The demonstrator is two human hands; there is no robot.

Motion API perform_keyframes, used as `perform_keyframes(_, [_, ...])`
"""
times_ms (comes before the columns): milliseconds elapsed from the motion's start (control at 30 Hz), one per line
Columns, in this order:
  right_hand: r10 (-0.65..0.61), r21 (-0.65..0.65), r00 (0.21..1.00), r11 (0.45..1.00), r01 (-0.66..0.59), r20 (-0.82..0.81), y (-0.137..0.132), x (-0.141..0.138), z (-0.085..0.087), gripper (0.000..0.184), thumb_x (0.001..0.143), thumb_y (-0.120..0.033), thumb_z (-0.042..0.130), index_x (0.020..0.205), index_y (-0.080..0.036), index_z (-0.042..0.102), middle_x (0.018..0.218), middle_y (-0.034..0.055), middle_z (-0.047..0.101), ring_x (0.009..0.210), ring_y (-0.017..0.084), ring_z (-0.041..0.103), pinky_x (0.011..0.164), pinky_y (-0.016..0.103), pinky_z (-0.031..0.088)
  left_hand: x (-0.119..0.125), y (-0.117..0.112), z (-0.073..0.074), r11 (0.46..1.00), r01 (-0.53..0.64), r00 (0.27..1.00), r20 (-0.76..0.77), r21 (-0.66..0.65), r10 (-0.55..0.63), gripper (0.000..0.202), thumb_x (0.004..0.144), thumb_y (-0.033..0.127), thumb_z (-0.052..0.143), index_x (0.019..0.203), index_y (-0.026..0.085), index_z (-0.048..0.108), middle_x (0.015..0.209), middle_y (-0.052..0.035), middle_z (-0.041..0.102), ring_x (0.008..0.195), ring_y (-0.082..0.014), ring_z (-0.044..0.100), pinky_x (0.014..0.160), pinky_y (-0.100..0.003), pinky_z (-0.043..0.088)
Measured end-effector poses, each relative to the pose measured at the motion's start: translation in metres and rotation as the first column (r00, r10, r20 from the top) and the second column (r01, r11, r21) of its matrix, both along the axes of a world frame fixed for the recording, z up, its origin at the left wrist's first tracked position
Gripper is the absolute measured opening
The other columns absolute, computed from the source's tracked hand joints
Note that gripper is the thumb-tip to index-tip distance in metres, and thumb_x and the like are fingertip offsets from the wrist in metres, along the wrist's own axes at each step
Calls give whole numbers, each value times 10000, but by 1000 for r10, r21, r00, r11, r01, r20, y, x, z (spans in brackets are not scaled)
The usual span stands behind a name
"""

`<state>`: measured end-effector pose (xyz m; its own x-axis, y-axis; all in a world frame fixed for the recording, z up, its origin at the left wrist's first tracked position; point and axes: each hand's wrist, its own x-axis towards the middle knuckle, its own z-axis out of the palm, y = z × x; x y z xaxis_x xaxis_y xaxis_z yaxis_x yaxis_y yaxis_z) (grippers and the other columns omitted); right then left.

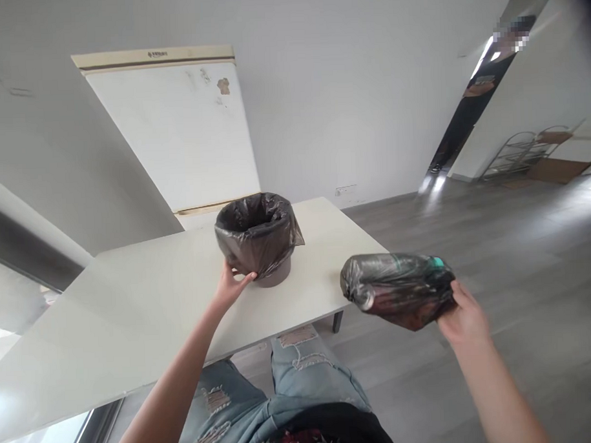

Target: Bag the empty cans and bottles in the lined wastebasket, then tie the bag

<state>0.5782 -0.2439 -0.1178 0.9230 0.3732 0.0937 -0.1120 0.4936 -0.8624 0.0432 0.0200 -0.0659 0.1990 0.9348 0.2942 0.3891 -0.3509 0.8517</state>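
A trash bin (276, 274) lined with a black plastic bag (257, 245) stands upright on the white table (182, 296). The liner is folded over the rim and hangs loosely down the outside. My left hand (232, 282) grips the near left side of the bin through the liner's lower edge, thumb in front, with some fingers hidden. Out past the table's right end, my right hand (466, 312) holds a filled black garbage bag (399, 289) by one end. Through its thin plastic show a bottle with a green cap and the end of a can.
Behind the table, a white refrigerator (176, 129) stands against the grey wall. The table's right edge is close to the bin. A wire rack (520, 152) and cardboard (558, 170) are at the far right. Another person, blurred, is in the doorway (493, 66).
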Motion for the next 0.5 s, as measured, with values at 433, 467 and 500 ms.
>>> perform_keyframes(433, [17, 84, 998, 996, -22, 54, 42, -66, 43, 366, 815, -553, 820, 847, -238, 636, 853, -1, 694, 822, 197, 686, 822, 378, 586, 175, 47, 12, 994, 84, 996, 37, 70, -86, 847, 708, 579, 914, 1309, 181, 470, 1353, -216, 561, 1316, -392, 571, 1040, -506, 502])
perform_keyframes(467, [25, 101, 998, 994, -31, 62, 45, -71, 48, 367, 822, -543, 818, 835, -234, 619, 833, -6, 680, 799, 187, 675, 805, 362, 577, 184, 48, 12, 993, 87, 995, 44, 82, -91, 837, 711, 563, 917, 1307, 180, 472, 1360, -220, 556, 1330, -394, 559, 1062, -513, 484])
perform_keyframes(500, [38, 109, 997, 993, -46, 69, 48, -78, 53, 371, 828, -535, 815, 822, -232, 601, 818, -10, 667, 778, 180, 664, 789, 350, 567, 192, 48, 11, 992, 92, 994, 52, 90, -97, 828, 712, 547, 919, 1305, 180, 473, 1364, -221, 553, 1335, -395, 554, 1075, -519, 471])
